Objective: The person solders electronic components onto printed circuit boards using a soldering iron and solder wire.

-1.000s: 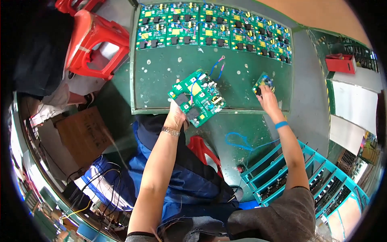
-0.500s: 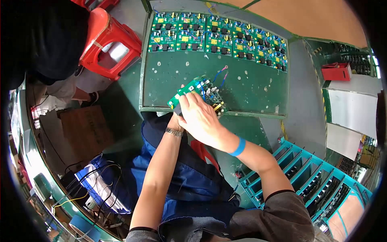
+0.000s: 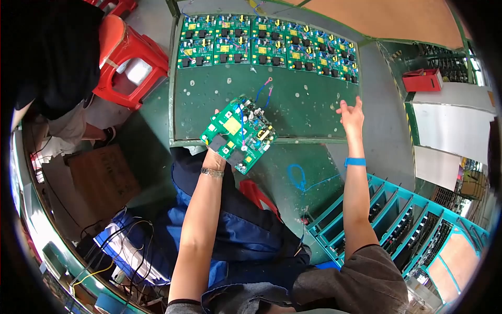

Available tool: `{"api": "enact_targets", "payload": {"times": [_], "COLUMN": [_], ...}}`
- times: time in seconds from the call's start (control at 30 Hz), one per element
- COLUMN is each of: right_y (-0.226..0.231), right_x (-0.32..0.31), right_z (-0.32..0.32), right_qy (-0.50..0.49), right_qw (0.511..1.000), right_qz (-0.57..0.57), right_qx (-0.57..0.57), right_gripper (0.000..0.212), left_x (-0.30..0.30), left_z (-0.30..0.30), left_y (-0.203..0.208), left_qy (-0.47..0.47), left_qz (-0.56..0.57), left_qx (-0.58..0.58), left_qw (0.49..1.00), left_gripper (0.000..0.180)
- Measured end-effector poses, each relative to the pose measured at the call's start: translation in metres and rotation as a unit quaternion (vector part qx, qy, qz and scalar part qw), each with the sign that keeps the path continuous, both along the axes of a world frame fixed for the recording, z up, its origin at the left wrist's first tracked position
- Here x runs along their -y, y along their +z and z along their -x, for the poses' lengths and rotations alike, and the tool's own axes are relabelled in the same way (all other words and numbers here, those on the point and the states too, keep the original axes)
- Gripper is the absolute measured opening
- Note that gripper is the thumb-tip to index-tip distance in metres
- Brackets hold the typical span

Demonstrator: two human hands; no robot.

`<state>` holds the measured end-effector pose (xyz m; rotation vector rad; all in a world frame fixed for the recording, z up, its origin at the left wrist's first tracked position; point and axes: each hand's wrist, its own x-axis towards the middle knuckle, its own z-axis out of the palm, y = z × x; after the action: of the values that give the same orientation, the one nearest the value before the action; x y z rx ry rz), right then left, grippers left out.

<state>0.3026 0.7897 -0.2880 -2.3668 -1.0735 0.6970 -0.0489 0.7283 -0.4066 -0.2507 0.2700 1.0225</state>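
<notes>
My left hand [image 3: 215, 160] supports a green circuit board [image 3: 231, 125] from below. Only a fingertip and the heel of that hand show, and the board covers the rest. The board is tilted and carries a yellow block, black parts and blue wires with ring ends that stick out past its far edge. Out over the right side of the green table [image 3: 308, 112], my right hand [image 3: 352, 116] is empty, its fingers stretched and apart. Similar circuit boards [image 3: 231, 51] lie in two rows along the table's far side.
A teal slotted rack [image 3: 387, 220] with boards in it stands at the lower right. Red stools [image 3: 125, 63] stand at the left, beside another person's leg [image 3: 83, 123]. A cardboard box [image 3: 104, 172] and a bundle of cables [image 3: 133, 230] lie on the left.
My right hand has left the board and swung to the right, its fingers now spread. The board stays in my left hand, its face more exposed. The whole view has shifted slightly.
</notes>
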Motion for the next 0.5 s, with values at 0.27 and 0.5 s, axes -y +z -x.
{"api": "enact_targets", "payload": {"times": [0.27, 0.5], "right_y": [-0.018, -0.021], "right_x": [-0.006, -0.026], "right_z": [0.023, 0.087], "right_qy": [0.254, 0.304], "right_qw": [0.948, 0.945], "right_qz": [-0.097, -0.083], "right_qx": [0.163, 0.088], "right_gripper": [0.052, 0.046], "left_x": [-0.005, 0.000], "left_z": [-0.013, -0.001], "left_y": [-0.003, -0.003], "left_qy": [0.033, 0.032], "left_qz": [0.017, 0.016], "left_qx": [-0.018, 0.009], "left_qw": [0.999, 0.999], "left_gripper": [0.057, 0.060]}}
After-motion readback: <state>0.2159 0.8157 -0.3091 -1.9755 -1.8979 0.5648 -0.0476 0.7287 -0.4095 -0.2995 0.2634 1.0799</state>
